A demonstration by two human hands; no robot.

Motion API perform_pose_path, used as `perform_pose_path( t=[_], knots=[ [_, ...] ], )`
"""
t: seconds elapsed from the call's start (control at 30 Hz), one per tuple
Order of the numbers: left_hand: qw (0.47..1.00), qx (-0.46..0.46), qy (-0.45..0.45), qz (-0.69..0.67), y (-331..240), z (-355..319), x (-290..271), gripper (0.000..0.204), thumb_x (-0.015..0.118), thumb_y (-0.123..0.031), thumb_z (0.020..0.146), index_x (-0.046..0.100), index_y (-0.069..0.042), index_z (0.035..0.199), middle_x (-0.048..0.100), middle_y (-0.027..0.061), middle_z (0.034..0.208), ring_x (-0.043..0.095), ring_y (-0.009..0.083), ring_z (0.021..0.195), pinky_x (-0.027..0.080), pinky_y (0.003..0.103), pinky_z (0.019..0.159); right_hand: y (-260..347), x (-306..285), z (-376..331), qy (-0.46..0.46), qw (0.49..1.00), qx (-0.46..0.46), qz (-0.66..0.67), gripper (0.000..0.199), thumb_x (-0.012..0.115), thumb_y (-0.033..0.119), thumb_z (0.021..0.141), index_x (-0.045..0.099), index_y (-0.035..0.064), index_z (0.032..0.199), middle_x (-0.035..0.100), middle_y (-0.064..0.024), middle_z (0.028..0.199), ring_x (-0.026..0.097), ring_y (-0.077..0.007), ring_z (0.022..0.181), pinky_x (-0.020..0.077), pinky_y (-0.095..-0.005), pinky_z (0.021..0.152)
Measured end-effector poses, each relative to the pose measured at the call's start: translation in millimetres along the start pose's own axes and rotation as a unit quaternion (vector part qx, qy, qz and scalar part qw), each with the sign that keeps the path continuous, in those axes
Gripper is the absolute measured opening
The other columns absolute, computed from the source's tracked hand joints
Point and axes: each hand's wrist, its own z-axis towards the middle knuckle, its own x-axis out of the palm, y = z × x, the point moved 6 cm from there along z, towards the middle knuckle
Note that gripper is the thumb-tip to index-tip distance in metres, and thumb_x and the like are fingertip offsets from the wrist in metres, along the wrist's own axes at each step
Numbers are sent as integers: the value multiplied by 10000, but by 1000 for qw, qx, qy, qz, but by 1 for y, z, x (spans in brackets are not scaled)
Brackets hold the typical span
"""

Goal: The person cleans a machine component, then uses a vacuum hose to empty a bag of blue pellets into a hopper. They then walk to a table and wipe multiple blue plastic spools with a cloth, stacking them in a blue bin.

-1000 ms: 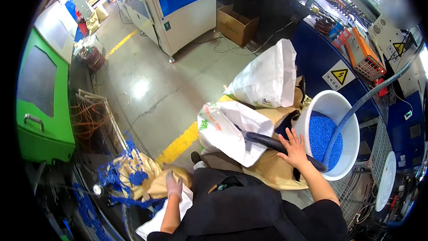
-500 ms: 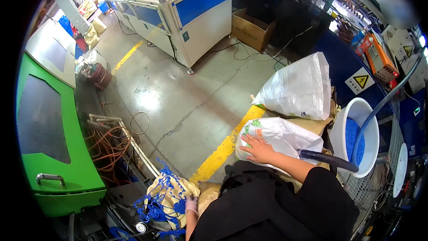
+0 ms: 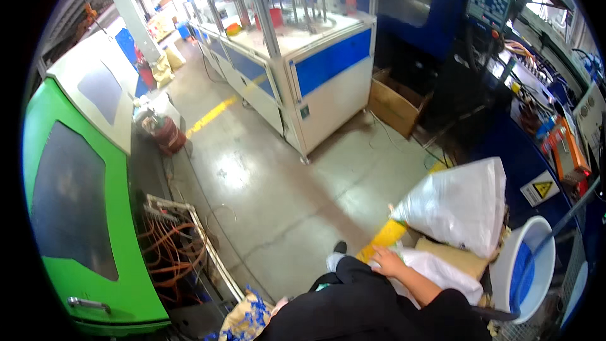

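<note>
My right hand lies with fingers stretched out at the left end of a low white sack, beside my dark-clothed leg. My left hand shows only in a small, blurred part, next to a tan sack with blue plastic scraps strewn over it. Its fingers are hidden, so I cannot see whether it grips anything. Behind the low sack stands a fuller white woven sack. To its right, a white bucket contains blue granules, with a dark hose running into it.
A green machine with a handle lines the left side, near tangled orange hoses. Ahead stands a white-and-blue workbench machine, with a cardboard box beside it. A yellow stripe crosses the floor by my foot.
The view has tilted upward, so the sacks and bucket sit lower in the picture. My left hand is now mostly hidden; my right hand stays by the low white sack. My foot now shows.
</note>
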Motion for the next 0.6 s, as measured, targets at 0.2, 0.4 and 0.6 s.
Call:
perform_pose_path(
  t=[0.2,0.4,0.6],
  knots=[
    [988,-35,-83,-124,-30,66,-184,508,612,-248,834,485,-52,1285,610,178,1071,585,293,923,472,379,822,-73,12,113,195,975,100,46,489,588,398,832,560,84,1206,627,-168,1116,601,-359,1008,484,-468,821],
    [941,-82,-90,-317,-131,203,-264,409,606,-113,848,505,-80,1243,577,61,813,520,173,628,456,327,556,-97,-85,187,27,968,183,168,497,572,399,864,515,124,1275,574,-177,1205,544,-366,1101,447,-445,917],
    [982,74,142,97,-298,308,-305,326,582,-136,863,531,-77,1179,536,22,719,467,130,550,388,296,481,-117,-96,151,-192,871,343,295,478,607,355,839,543,94,1235,593,-192,1164,554,-370,1081,446,-444,912]
  ],
)
